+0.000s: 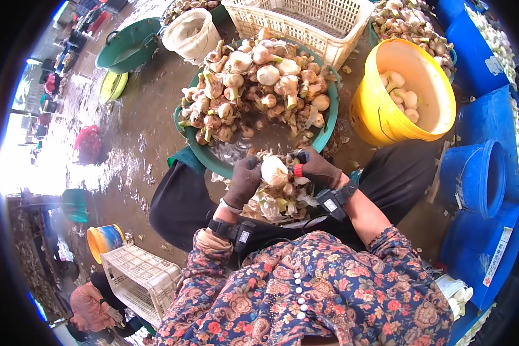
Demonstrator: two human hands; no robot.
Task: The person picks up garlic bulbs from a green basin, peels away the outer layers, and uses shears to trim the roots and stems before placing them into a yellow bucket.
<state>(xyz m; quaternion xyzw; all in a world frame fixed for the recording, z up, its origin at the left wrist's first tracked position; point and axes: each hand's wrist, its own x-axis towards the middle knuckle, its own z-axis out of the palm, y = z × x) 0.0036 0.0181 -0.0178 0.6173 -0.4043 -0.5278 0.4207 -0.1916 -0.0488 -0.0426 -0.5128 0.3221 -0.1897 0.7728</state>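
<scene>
My left hand (244, 182), in a dark glove, has its fingers closed on the left side of a pale garlic bulb (275, 171). On the bulb's right side is my right hand (319, 169), gloved too, with fingers curled around a small red object (297, 170) whose kind I cannot make out. Loose peelings (269, 203) lie in a heap below the bulb, between my legs. Just beyond my hands stands a green tub (328, 124), piled with unpeeled, brownish garlic bulbs (233, 81) that have short stems.
A yellow bucket (375, 112) with several pale bulbs stands right of the tub. Behind are a white crate (328, 43) and white bucket (191, 37). Blue bins (481, 121) and a blue bucket (473, 176) line the right. Another person (89, 305) is at lower left, near a crate (144, 271).
</scene>
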